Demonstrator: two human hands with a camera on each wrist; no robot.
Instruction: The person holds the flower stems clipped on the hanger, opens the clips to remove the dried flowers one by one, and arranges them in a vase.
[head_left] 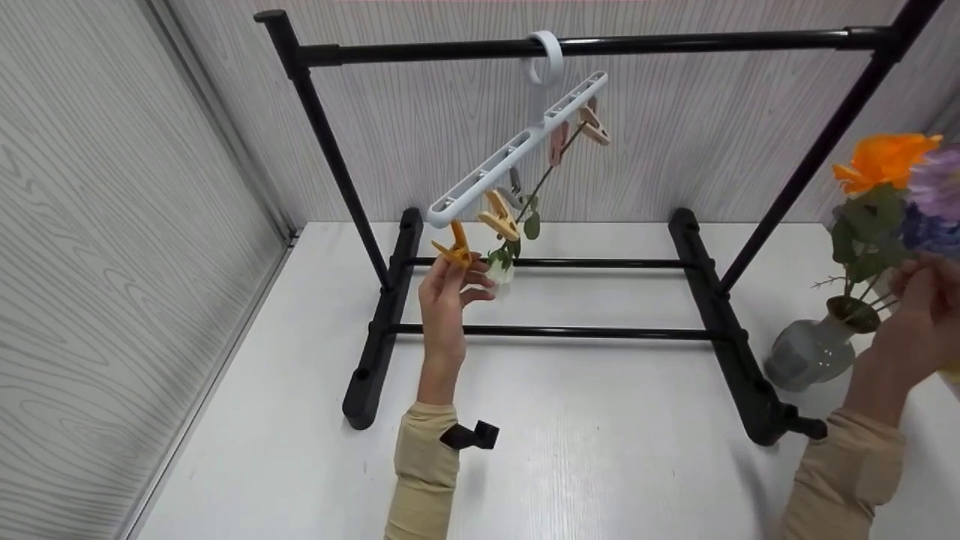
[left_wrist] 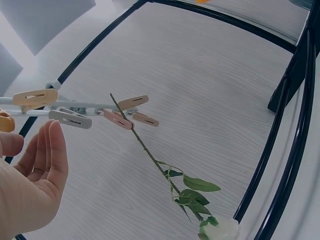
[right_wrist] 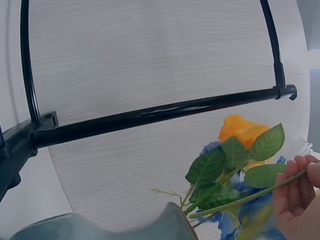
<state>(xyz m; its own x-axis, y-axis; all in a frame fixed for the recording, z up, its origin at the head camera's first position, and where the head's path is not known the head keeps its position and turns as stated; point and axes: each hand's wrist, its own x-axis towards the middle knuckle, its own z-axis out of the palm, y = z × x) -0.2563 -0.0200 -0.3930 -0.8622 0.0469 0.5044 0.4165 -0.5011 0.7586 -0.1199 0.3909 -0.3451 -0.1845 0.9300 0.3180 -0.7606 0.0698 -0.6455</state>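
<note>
My left hand (head_left: 444, 315) is raised beside an orange clothespin (head_left: 456, 246) at the near end of a white clip hanger (head_left: 517, 150). Its fingers are fairly straight in the left wrist view, thumb apart; contact with the clothespin is unclear. A white artificial rose (left_wrist: 220, 229) hangs head down, its stem (left_wrist: 145, 147) at a pink clothespin (left_wrist: 118, 119). At the right, my right hand (head_left: 926, 315) pinches a green flower stem (right_wrist: 245, 199) between thumb and fingers. The stem's lower end is near the mouth of a grey vase (head_left: 810, 352); its bloom cannot be told.
The hanger hooks over the top bar (head_left: 697, 43) of a black rack (head_left: 709, 322) on a white table (head_left: 555, 420). More clothespins hang there, including yellow (head_left: 499, 217) and beige (head_left: 594, 126) ones. Orange (head_left: 885, 161) and purple (head_left: 937, 184) flowers rise around the right hand.
</note>
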